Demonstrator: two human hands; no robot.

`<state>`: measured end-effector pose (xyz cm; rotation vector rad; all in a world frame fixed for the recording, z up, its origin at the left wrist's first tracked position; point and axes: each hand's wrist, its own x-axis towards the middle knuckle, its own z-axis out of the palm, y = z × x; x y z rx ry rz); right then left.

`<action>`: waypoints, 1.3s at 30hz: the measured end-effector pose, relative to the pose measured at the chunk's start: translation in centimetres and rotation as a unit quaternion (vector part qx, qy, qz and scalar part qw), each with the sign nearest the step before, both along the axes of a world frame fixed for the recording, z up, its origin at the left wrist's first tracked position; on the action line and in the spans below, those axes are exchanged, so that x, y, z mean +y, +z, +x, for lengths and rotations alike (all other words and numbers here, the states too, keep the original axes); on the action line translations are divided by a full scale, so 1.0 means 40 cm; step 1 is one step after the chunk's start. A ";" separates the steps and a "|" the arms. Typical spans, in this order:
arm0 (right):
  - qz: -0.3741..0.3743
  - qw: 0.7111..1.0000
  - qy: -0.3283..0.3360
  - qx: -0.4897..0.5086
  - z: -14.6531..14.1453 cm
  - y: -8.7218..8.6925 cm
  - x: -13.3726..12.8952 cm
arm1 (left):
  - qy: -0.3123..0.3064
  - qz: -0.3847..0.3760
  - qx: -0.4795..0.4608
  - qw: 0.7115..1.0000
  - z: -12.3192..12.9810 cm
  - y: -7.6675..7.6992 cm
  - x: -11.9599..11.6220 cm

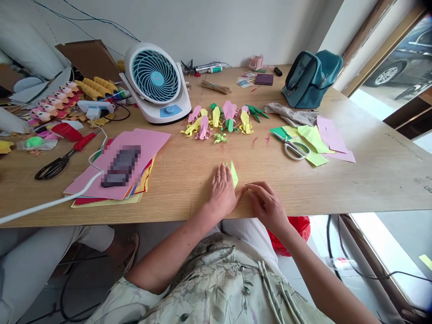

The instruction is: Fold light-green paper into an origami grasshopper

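My left hand point(222, 189) lies flat on the wooden table near its front edge, fingers stretched over a small folded light-green paper point(234, 175). Part of that paper shows to the right of the fingers, with a pointed top. Just to the right, my right hand point(268, 204) has its fingers bent and pressed together, the fingertips close to the left thumb; whether anything is between them is too small to tell. Beyond the hands stands a group of folded pink, yellow and green paper figures point(229, 114), with a small green one point(221, 138) in front.
A pink-topped paper stack point(151, 139) and red-handled scissors point(67, 155) lie left, below a fan point(157, 81). Right are white-handled scissors point(297, 150) on green and pink sheets point(332, 135), a grey cloth point(292, 114) and a teal bag point(312, 78). Another person's legs point(57, 256) show lower left.
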<state>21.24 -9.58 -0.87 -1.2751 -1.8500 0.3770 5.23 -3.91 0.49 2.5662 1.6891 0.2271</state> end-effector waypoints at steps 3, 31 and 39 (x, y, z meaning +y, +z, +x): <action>-0.037 0.999 0.020 -0.001 0.009 0.015 0.000 | -0.018 -0.002 0.046 0.999 0.001 -0.016 0.009; -0.015 0.946 0.137 -0.293 0.055 0.073 0.210 | -0.114 -0.058 0.019 0.992 0.000 0.070 -0.040; 0.002 0.937 0.150 -0.317 0.068 0.055 0.165 | -0.124 -0.056 0.038 0.990 -0.029 -0.002 -0.037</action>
